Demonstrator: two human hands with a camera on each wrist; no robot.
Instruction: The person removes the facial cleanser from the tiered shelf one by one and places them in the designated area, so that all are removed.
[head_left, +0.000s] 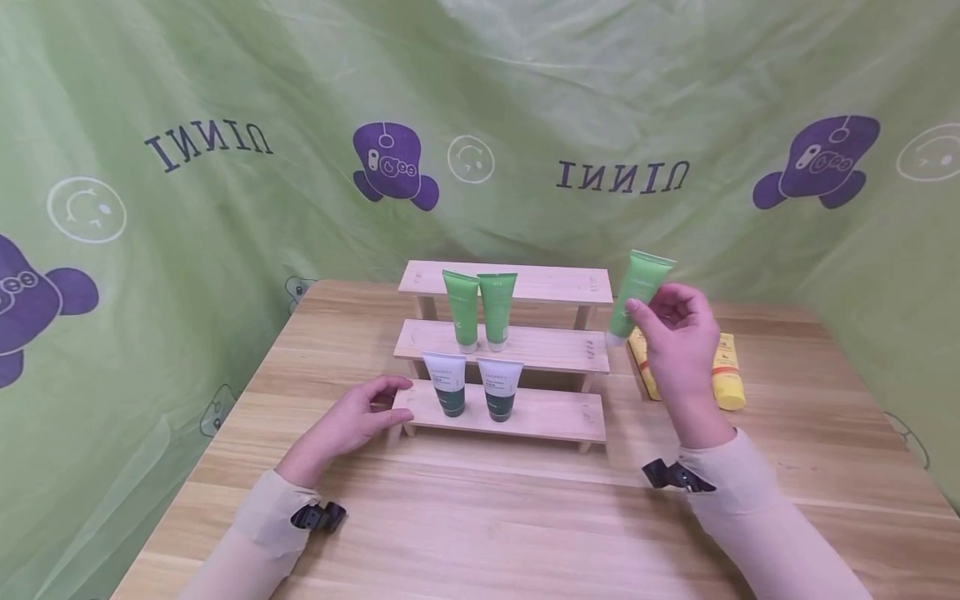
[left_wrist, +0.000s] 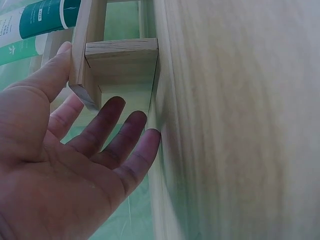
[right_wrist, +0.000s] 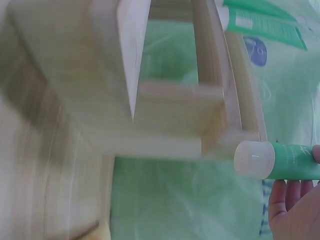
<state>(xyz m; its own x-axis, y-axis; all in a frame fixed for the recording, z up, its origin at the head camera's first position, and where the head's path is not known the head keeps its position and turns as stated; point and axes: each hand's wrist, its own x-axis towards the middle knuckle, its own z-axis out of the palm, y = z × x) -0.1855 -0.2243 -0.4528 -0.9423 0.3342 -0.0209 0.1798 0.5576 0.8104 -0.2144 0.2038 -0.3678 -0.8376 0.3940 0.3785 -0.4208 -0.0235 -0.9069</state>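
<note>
Right grip [head_left: 682, 333] pinches a green tube [head_left: 641, 283] between thumb and fingers, holding it cap down and tilted, near the right end of a wooden rack [head_left: 558, 415]. Left grip [head_left: 367, 412] is spread, with thumb and forefinger at the left end of the lowest shelf and 3 fingers loosely bent beneath that end.

Pale green cloth [head_left: 300, 83] hangs behind and at the sides, printed with purple figures [head_left: 390, 162], lettering [head_left: 622, 176] and white winking faces [head_left: 86, 208]. Before it spreads a wood-grained surface [head_left: 465, 517]. The rack stands upon it in 3 steps, each a flat board, the top step at the back.

Beige sleeves [head_left: 750, 500] cover the 2 forearms up to the wrists. On the middle shelf 2 more green tubes [head_left: 497, 308] stand upright on their caps, side by side. To the right of the rack, 2 yellow tubes [head_left: 727, 375] show on the surface, partly hidden by the right grip and wrist. The lowest shelf bears 2 shorter tubes [head_left: 500, 390], white above and dark green below, standing cap down and slightly apart. Smallest are the 2 black devices [head_left: 318, 517], 1 at each wrist.
</note>
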